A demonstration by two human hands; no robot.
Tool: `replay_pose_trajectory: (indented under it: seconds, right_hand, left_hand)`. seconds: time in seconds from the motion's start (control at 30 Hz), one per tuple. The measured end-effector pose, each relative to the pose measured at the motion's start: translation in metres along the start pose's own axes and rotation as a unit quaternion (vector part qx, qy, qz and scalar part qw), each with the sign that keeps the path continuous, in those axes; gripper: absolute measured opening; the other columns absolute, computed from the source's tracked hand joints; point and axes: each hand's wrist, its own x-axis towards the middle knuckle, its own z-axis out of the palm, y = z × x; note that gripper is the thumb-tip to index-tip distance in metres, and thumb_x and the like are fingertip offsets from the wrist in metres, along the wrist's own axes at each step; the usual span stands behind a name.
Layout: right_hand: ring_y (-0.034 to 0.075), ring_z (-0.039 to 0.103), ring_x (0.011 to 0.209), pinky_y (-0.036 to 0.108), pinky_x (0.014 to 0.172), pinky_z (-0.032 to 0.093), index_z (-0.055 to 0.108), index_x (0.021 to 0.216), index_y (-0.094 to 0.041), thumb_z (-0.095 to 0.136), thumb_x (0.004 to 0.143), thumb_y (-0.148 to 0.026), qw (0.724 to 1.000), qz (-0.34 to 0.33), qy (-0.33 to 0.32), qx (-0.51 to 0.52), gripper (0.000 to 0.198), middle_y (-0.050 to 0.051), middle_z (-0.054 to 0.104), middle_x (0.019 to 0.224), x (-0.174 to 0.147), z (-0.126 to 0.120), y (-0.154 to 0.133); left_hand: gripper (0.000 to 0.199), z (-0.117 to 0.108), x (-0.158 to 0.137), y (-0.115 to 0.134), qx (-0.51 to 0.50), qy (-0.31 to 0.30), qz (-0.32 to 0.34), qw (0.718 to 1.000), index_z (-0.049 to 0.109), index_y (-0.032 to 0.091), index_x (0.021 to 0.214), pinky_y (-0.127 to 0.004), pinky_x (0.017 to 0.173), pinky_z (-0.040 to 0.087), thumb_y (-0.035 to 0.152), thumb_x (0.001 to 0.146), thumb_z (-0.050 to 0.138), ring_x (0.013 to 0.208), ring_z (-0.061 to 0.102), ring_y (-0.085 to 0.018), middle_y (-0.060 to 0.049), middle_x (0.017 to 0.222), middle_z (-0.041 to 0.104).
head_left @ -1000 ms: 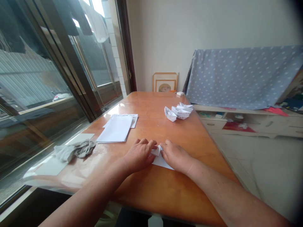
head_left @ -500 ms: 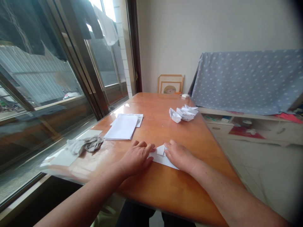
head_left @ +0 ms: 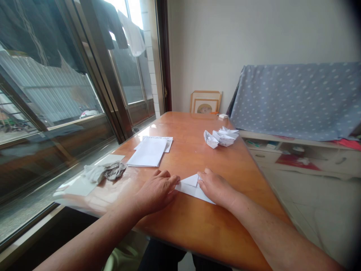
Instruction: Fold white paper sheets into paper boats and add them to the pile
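Note:
A folded white sheet of paper lies on the table in front of me, with a triangular flap on top and a straight band along its near edge. My left hand is at its left corner, fingers bent and closed on the paper's edge; the thumb is partly hidden. On the right side, my right hand presses on the folded paper with its fingers curled together, covering that corner. Several folded paper boats stand in a cluster farther off to the right.
A stack of white paper lies to the left on the wooden table. Near the left edge sits a crumpled grey cloth. A small white box is at the far end. Windows run along the left; a low cabinet stands right.
My left hand has slid left off the middle of the paper to its left corner, uncovering more of the flap. My right hand keeps its place on the paper. The view has shifted slightly.

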Motion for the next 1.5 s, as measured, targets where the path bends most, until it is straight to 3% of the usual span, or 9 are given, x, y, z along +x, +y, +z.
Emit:
replay_pose_trajectory:
  seconds: [0.17, 0.3, 0.4, 0.6, 0.8, 0.97, 1.07, 1.23, 1.5]
  right_hand:
    - [0.019, 0.060, 0.081, 0.030, 0.071, 0.038, 0.063, 0.105, -0.018, 0.042, 0.101, -0.035, 1.000, -0.003, 0.008, 0.003, 0.027, 0.009, 0.057, 0.102, 0.000, 0.002, 0.001]
    - [0.019, 0.061, 0.082, 0.029, 0.070, 0.037, 0.063, 0.104, -0.018, 0.042, 0.101, -0.035, 1.000, -0.002, 0.009, 0.001, 0.027, 0.010, 0.057, 0.103, 0.000, 0.002, 0.001]
    - [0.019, 0.061, 0.081, 0.029, 0.069, 0.037, 0.062, 0.105, -0.019, 0.041, 0.101, -0.034, 1.000, -0.004, 0.012, 0.006, 0.026, 0.009, 0.057, 0.102, -0.001, 0.002, 0.002]
    - [0.019, 0.061, 0.079, 0.029, 0.066, 0.036, 0.062, 0.108, -0.021, 0.038, 0.103, -0.036, 1.000, -0.005, 0.019, -0.001, 0.029, 0.008, 0.058, 0.100, -0.002, 0.002, 0.001]
    - [0.021, 0.062, 0.080, 0.030, 0.066, 0.035, 0.064, 0.105, -0.021, 0.038, 0.102, -0.035, 1.000, 0.012, 0.014, -0.023, 0.030, 0.010, 0.059, 0.101, -0.002, -0.002, 0.000]
    - [0.020, 0.061, 0.089, 0.029, 0.075, 0.037, 0.064, 0.103, -0.020, 0.040, 0.101, -0.036, 0.998, 0.040, 0.034, 0.025, 0.029, 0.008, 0.060, 0.100, 0.000, -0.002, 0.013]
    - [0.020, 0.060, 0.095, 0.028, 0.078, 0.037, 0.064, 0.102, -0.020, 0.042, 0.101, -0.037, 0.996, 0.049, 0.053, 0.057, 0.028, 0.007, 0.062, 0.100, 0.001, 0.000, 0.022]
    - [0.019, 0.062, 0.090, 0.029, 0.072, 0.035, 0.063, 0.097, -0.022, 0.047, 0.097, -0.040, 0.993, 0.048, 0.065, 0.081, 0.024, 0.004, 0.064, 0.097, 0.001, 0.004, 0.025]
    - [0.019, 0.062, 0.088, 0.028, 0.073, 0.037, 0.061, 0.093, -0.021, 0.052, 0.094, -0.039, 0.984, 0.037, 0.081, 0.155, 0.020, 0.004, 0.066, 0.093, 0.004, 0.007, 0.031]
  left_hand:
    - [0.020, -0.003, 0.015, 0.003, -0.013, 0.033, -0.010, 0.999, 0.065, 0.021, 0.096, -0.037, 0.082, 0.044, 0.023, 0.097, 0.045, 0.088, 0.058, -0.023, -0.007, 0.086, 0.063]
    - [0.026, 0.005, 0.033, 0.013, -0.077, 0.056, -0.001, 0.995, 0.068, 0.020, 0.102, -0.034, 0.081, 0.048, 0.019, 0.097, 0.043, 0.088, 0.060, -0.021, -0.008, 0.093, 0.062]
    - [0.025, 0.015, 0.047, 0.022, -0.108, 0.040, 0.007, 0.993, 0.070, 0.021, 0.103, -0.032, 0.080, 0.050, 0.018, 0.094, 0.046, 0.087, 0.062, -0.020, -0.008, 0.095, 0.061]
    - [0.023, 0.024, 0.057, 0.027, -0.069, -0.027, 0.022, 0.997, 0.066, 0.018, 0.084, -0.031, 0.078, 0.050, 0.022, 0.096, 0.047, 0.083, 0.058, -0.019, -0.008, 0.094, 0.061]
    - [0.018, 0.023, 0.055, 0.028, -0.049, -0.031, 0.023, 0.998, 0.065, 0.019, 0.086, -0.033, 0.080, 0.049, 0.020, 0.094, 0.049, 0.085, 0.056, -0.020, -0.008, 0.094, 0.060]
    - [0.017, 0.023, 0.055, 0.026, -0.077, -0.022, 0.021, 0.997, 0.065, 0.019, 0.085, -0.033, 0.084, 0.049, 0.020, 0.092, 0.050, 0.089, 0.059, -0.020, -0.008, 0.097, 0.060]
    - [0.015, 0.029, 0.058, 0.024, -0.108, -0.005, -0.007, 0.994, 0.066, 0.020, 0.087, -0.031, 0.082, 0.050, 0.023, 0.091, 0.052, 0.089, 0.061, -0.020, -0.007, 0.099, 0.060]
    - [0.016, 0.040, 0.072, 0.021, -0.133, 0.023, -0.110, 0.985, 0.065, 0.020, 0.097, -0.031, 0.078, 0.051, 0.025, 0.082, 0.061, 0.088, 0.062, -0.020, -0.007, 0.102, 0.061]
    - [0.021, 0.034, 0.085, 0.015, -0.216, -0.039, -0.183, 0.958, 0.058, 0.020, 0.088, -0.026, 0.059, 0.044, 0.024, 0.068, 0.065, 0.077, 0.059, -0.019, -0.003, 0.090, 0.062]
